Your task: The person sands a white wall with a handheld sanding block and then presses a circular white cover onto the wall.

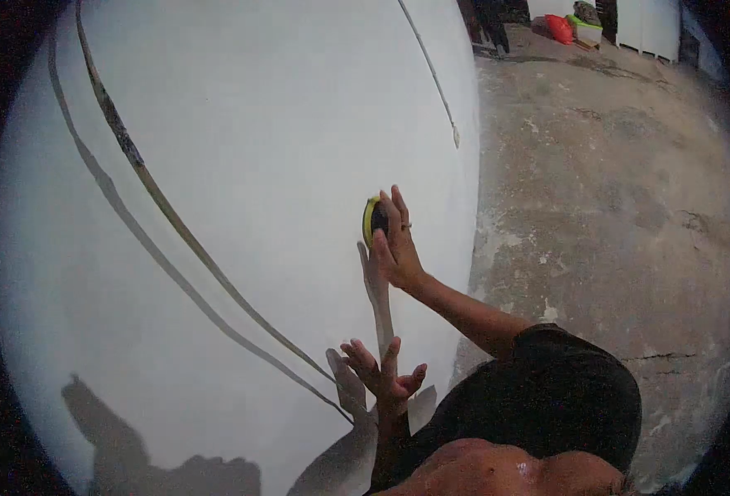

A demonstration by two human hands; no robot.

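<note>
Fingers of the right hand [396,240] lie together, pressed flat over a round yellow-and-black sanding pad [372,220] against a smooth white wall [266,149]. At six o'clock from it, the left hand [384,372] spreads its fingers apart, empty, touching the wall. A grey cable [175,223] hangs at nine o'clock; rough concrete floor [613,190] at three.

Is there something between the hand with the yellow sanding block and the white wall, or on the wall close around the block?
Nothing visible blocks it. The right hand presses the yellow sanding block flat against the white wall. The left hand rests on the wall lower down, apart from the block. A cord hangs farther left, clear of both.
</note>
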